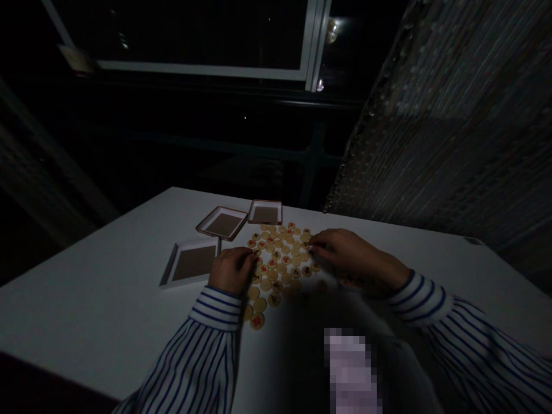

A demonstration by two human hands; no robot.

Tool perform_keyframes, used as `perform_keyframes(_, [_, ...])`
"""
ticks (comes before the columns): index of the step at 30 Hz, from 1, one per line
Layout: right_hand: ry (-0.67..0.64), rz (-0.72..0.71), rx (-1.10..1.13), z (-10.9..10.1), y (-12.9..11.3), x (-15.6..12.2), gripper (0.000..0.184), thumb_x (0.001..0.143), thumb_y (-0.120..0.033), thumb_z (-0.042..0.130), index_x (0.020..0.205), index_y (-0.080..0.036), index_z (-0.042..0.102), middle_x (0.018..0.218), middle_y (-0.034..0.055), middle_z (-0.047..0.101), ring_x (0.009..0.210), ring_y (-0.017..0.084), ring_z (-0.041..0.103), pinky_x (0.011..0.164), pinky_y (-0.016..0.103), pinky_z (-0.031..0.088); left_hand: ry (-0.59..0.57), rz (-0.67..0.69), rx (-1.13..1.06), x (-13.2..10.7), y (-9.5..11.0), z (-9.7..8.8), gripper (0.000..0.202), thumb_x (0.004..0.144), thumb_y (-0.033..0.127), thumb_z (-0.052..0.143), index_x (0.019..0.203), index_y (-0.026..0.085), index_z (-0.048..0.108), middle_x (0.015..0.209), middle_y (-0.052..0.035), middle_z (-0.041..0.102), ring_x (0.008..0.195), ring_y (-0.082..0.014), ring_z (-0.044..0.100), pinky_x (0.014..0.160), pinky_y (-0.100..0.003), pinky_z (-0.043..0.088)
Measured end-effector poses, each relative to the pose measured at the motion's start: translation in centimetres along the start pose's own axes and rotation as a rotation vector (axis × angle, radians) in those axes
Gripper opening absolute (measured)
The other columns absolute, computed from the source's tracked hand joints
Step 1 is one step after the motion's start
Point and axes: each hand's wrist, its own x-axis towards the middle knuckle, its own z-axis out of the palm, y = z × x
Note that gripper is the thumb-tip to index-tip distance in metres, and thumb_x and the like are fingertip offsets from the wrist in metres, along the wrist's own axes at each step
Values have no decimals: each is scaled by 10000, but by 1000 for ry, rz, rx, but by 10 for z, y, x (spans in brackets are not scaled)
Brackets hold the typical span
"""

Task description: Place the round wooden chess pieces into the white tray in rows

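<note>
Many round wooden Chinese chess pieces lie in a loose patch on a white table, some with red or black characters facing up, others blank side up. My left hand is at the patch's left edge, its bent fingers closed around a piece at the fingertips. On the opposite edge, my right hand reaches in with curled fingers, its fingertips closed at a piece marked in black. Shadow and the fingers partly hide both held pieces. More pieces sit in the dark beneath my right forearm.
A shallow white-sided box stands left of my left hand. Behind it are two more shallow trays, one brown-rimmed and one farther back. The white table ends before a dark window. A bead curtain hangs at right.
</note>
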Motion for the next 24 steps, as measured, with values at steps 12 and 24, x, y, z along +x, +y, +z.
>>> perform_keyframes(12, [-8, -39, 6, 5, -10, 14, 290, 879, -275, 414, 999, -179, 660, 974, 75, 685, 873, 187, 616, 772, 281, 433, 31, -24, 70, 1, -3, -9, 321, 810, 345, 421, 910, 194, 686, 919, -69, 706, 896, -230, 624, 843, -351, 463])
perform_keyframes(24, [-74, -111, -35, 21, -31, 34, 253, 868, -273, 434, 977, -194, 648, 977, 68, 675, 911, 176, 598, 809, 262, 391, 6, -57, 138, 1, -3, -12, 323, 815, 332, 422, 939, 192, 685, 944, -82, 702, 913, -252, 622, 823, -380, 465])
